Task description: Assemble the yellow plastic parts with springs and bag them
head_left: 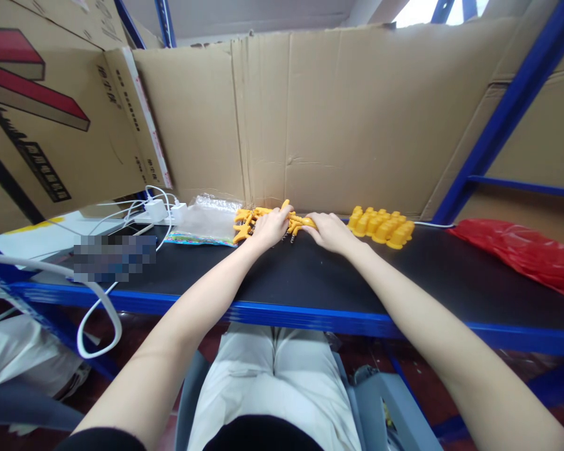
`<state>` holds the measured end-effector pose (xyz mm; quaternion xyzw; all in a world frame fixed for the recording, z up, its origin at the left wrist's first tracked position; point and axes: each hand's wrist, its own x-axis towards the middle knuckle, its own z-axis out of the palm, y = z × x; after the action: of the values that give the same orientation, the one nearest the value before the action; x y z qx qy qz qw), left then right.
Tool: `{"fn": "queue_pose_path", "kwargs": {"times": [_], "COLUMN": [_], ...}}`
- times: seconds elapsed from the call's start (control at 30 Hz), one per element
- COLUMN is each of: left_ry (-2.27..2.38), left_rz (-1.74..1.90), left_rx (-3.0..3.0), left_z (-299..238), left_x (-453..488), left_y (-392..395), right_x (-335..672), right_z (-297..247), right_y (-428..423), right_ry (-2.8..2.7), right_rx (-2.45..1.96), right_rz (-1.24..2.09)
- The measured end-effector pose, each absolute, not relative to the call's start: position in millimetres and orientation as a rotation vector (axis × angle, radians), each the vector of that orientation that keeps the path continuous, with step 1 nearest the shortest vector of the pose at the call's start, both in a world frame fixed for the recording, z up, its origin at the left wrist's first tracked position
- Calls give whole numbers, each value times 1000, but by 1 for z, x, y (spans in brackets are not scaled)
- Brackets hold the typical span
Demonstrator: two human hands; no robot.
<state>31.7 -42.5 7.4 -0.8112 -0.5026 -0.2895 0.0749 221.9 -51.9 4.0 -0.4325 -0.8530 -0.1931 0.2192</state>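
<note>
My left hand [271, 227] is closed over a heap of orange-yellow plastic pieces [243, 233], some branched and some with dark coiled springs. One piece sticks up between its thumb and fingers. My right hand [333, 233] is closed, its thumb and fingers pinching the rounded end of an orange-yellow plastic piece [306, 221] at the heap's right side. My fingers hide part of the pieces, so their exact kind cannot be told. Just right of my right hand, several yellow knobbed plastic pieces [380, 227] stand grouped in rows on the black tabletop [305, 275].
Left of the heap lies a clear plastic bag [207, 219]. Beyond it are white chargers [156, 210] with tangled cables and a blurred-out item [115, 258]. A red plastic bag [521, 254] lies at the right. Cardboard [338, 119] walls the back; a blue metal rail [310, 316] edges the front.
</note>
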Motion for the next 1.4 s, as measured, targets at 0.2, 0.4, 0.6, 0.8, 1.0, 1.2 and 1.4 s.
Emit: {"fn": "queue_pose_path", "kwargs": {"times": [0.2,0.4,0.6,0.8,1.0,1.2,1.4], "left_ry": [-1535,-1712,-1731,-1750,-1759,-1807,-1847], "left_rz": [-938,-1049,-929,-845,-745,-729,-682], "left_rx": [-2488,-2581,-2490,-2568,-2662,-2641,-2636], "left_z": [7,8,15,14,14,18,19], "left_x": [35,34,30,28,26,19,19], "left_y": [-37,-33,-40,-33,-29,-30,-29], "right_x": [221,223,220,216,214,218,216], "right_z": [6,5,-1,4,5,-5,-4], "right_y": [-52,-50,-48,-52,-51,-46,-46], "right_ry": [-2330,-2343,-2449,-2403,-2349,-2470,-2430], "right_rx": [-1247,-1194,-1192,-1207,-1277,-1138,-1151], "right_rz": [-693,-783,-560,-752,-888,-775,-813]}}
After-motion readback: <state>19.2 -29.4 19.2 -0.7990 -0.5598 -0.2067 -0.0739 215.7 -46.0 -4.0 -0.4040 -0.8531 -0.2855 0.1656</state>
